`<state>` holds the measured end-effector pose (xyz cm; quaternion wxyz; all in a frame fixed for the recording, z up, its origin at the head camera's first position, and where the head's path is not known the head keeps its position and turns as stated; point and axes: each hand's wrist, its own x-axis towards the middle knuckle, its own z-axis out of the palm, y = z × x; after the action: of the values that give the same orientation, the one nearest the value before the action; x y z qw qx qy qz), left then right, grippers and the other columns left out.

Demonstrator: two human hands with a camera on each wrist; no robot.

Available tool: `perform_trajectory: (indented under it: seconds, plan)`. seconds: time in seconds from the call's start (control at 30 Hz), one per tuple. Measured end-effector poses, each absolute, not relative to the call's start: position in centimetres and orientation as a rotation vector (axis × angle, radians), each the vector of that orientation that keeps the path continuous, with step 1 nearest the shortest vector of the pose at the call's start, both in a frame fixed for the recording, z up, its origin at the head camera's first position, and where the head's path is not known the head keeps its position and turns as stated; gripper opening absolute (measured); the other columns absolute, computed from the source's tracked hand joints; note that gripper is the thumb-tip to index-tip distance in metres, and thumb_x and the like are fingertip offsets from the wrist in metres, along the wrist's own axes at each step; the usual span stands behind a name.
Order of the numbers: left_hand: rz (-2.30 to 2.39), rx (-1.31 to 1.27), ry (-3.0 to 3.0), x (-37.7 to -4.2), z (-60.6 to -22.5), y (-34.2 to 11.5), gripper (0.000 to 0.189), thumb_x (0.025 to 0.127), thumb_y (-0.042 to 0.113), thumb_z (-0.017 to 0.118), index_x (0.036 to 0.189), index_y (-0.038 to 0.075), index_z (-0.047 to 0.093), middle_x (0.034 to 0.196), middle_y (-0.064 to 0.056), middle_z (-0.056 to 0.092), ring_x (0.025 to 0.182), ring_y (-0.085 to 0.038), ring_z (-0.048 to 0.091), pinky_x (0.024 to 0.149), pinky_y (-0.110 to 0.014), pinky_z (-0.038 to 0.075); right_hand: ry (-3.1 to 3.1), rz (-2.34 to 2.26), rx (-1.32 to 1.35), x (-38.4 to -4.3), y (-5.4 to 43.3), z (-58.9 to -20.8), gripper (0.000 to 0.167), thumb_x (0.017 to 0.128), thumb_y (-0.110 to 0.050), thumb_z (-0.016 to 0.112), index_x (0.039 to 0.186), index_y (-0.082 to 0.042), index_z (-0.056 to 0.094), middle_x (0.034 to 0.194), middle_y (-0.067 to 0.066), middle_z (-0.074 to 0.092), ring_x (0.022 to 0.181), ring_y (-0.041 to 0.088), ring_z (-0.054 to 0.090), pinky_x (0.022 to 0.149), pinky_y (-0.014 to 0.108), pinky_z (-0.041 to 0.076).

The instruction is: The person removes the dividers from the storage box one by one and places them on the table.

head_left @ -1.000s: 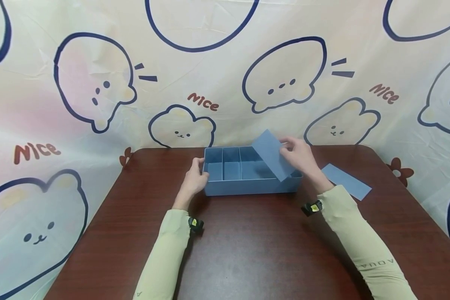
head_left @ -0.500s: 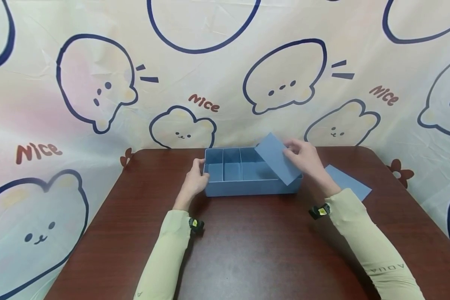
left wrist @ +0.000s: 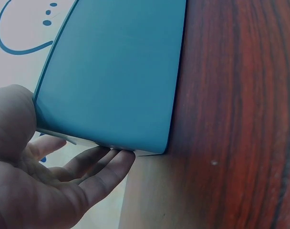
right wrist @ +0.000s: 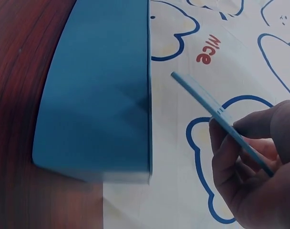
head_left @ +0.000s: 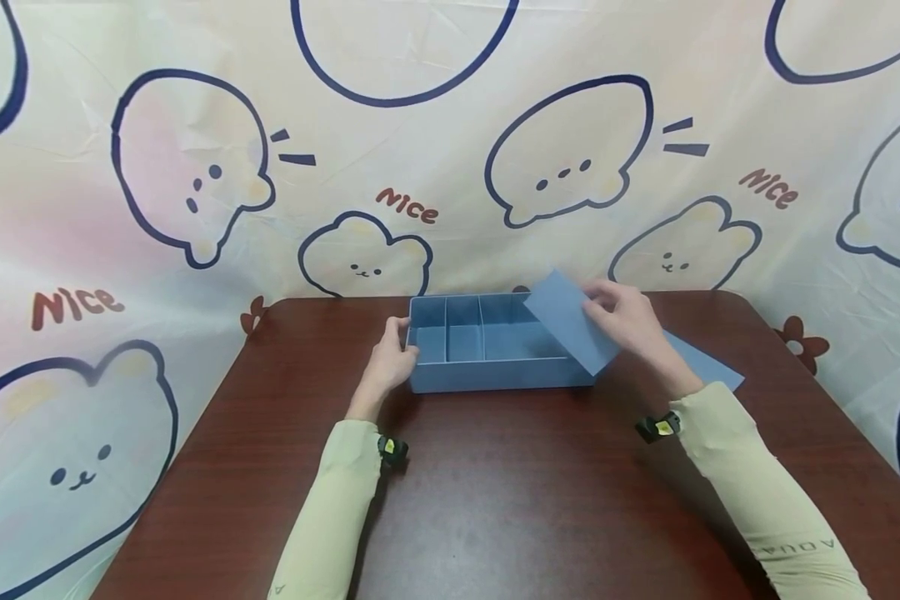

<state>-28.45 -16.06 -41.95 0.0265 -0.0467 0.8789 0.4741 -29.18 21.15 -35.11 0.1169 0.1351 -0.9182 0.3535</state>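
Note:
A blue box (head_left: 506, 375) with upright dividers splitting it into compartments stands on the table. My left hand (head_left: 390, 360) holds its left end, with the thumb at the rim and fingertips against the end wall, as the left wrist view shows. Above the box's right end, my right hand (head_left: 630, 321) pinches a thin flat blue panel (head_left: 570, 321) between thumb and fingers. That panel is tilted and hides the box's right part. The right wrist view shows the panel (right wrist: 197, 93) edge-on, apart from the box wall (right wrist: 97, 95).
Another flat blue panel (head_left: 705, 362) lies on the brown table (head_left: 495, 483) to the right, partly hidden by the right forearm. Directly behind the table hangs a cartoon-printed cloth (head_left: 450, 150).
My right hand has moved rightward and slightly down with the panel, uncovering more of the box's middle. The left hand and the box stay in place.

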Motion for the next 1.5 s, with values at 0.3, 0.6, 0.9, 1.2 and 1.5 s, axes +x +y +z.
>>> perform_trajectory:
  seconds: [0.3,0.6,0.9,1.2,1.5]
  plan:
    - [1.476,-0.134,2.714,-28.3,-42.0,-16.0,0.056,0.098,0.014,0.047,0.15,0.02,0.025,0.155,-0.014,0.036,0.13,-0.034,0.046,0.11,-0.059,0.037,-2.734,1.011,0.329,-28.2,23.0,-34.8,0.036,0.098,-0.03,0.054,0.125,-0.009,0.062,0.108,0.02,0.069,0.093,0.035,0.063,0.079,0.051,0.054]
    - [1.471,-0.142,2.717,-28.3,-41.9,-16.0,0.056,0.098,0.013,0.046,0.15,0.02,0.025,0.155,-0.014,0.036,0.13,-0.034,0.046,0.11,-0.059,0.037,-2.762,0.969,0.33,-28.0,24.3,-35.3,0.037,0.098,-0.032,0.052,0.123,-0.007,0.062,0.107,0.02,0.067,0.094,0.036,0.062,0.074,0.05,0.055]
    - [1.476,-0.147,2.712,-28.3,-41.8,-16.0,0.056,0.098,0.014,0.047,0.149,0.021,0.025,0.154,-0.014,0.037,0.13,-0.034,0.046,0.11,-0.059,0.037,-2.756,0.919,0.346,-27.6,25.4,-35.7,0.036,0.098,-0.033,0.052,0.12,-0.007,0.063,0.106,0.02,0.067,0.091,0.036,0.062,0.071,0.046,0.055]
    - [1.471,-0.15,2.702,-28.3,-41.9,-16.1,0.057,0.098,0.014,0.046,0.15,0.02,0.024,0.156,-0.013,0.034,0.133,-0.035,0.045,0.111,-0.06,0.036,-2.772,0.918,0.365,-27.0,26.7,-35.9,0.038,0.098,-0.034,0.056,0.12,-0.005,0.063,0.104,0.022,0.068,0.088,0.034,0.063,0.07,0.043,0.055]
    - [1.474,-0.142,2.712,-28.2,-42.0,-16.0,0.056,0.098,0.013,0.046,0.15,0.02,0.025,0.155,-0.014,0.036,0.13,-0.034,0.046,0.11,-0.059,0.037,-2.801,0.888,0.413,-26.3,28.1,-36.0,0.038,0.097,-0.036,0.057,0.121,-0.007,0.063,0.106,0.021,0.068,0.089,0.032,0.063,0.068,0.035,0.051]
